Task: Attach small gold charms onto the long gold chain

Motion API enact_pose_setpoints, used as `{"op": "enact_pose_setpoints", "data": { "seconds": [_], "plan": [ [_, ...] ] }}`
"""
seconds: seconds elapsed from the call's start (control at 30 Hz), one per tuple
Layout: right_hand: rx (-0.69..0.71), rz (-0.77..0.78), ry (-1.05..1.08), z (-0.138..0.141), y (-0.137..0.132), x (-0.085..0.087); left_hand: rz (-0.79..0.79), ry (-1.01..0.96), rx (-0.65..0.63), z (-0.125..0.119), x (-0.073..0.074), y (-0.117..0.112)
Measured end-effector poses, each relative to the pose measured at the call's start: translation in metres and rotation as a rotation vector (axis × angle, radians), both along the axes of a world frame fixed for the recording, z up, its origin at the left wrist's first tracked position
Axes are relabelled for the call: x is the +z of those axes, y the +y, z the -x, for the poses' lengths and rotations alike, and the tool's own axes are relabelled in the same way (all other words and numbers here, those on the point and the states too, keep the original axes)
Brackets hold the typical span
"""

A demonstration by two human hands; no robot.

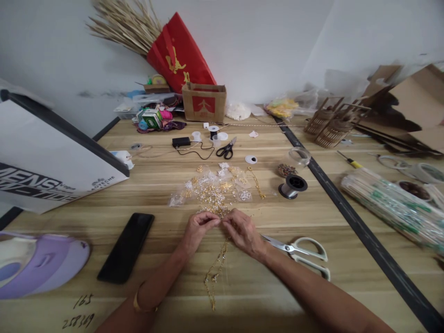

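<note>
My left hand (201,230) and my right hand (244,232) meet fingertip to fingertip above the table. Thumb and forefinger of the left pinch something too small to make out. A thin gold beaded chain (215,273) runs up from the tabletop into the closed fingers of my right hand; its upper end is hidden there. Just beyond the hands lies a pile of gold and clear beads (213,194), partly on small plastic bags. A second gold chain (255,182) lies to the right of that pile. White-handled scissors (305,252) rest beside my right wrist.
A black phone (126,247) and a lilac visor (52,266) lie at left, near a white box (52,157). Farther back are black scissors (227,149), a wire spool (293,186) and a cardboard box (204,102). Packed sticks (391,203) lie at right.
</note>
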State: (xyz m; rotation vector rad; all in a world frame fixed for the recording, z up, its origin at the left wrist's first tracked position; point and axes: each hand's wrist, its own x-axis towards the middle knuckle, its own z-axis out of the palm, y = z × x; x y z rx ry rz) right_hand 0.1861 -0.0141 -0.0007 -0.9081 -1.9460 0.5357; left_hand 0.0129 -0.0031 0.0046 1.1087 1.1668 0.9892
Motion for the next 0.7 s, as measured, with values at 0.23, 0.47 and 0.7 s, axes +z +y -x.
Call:
{"op": "enact_pose_setpoints", "data": {
  "seconds": [0.23, 0.47, 0.7],
  "plan": [
    [-0.014, 0.038, 0.006, 0.0001, -0.0006, -0.0003, -0.004, -0.017, 0.015, 0.0012, -0.0049, 0.0013],
    [-0.013, 0.041, 0.008, 0.0004, -0.0011, 0.0004, -0.054, 0.004, 0.028, 0.001, -0.0013, 0.0012],
    [-0.008, 0.028, 0.01, 0.0001, -0.0009, 0.0019, -0.07, -0.013, 0.027, 0.0012, -0.0021, 0.0001]
  ]
}}
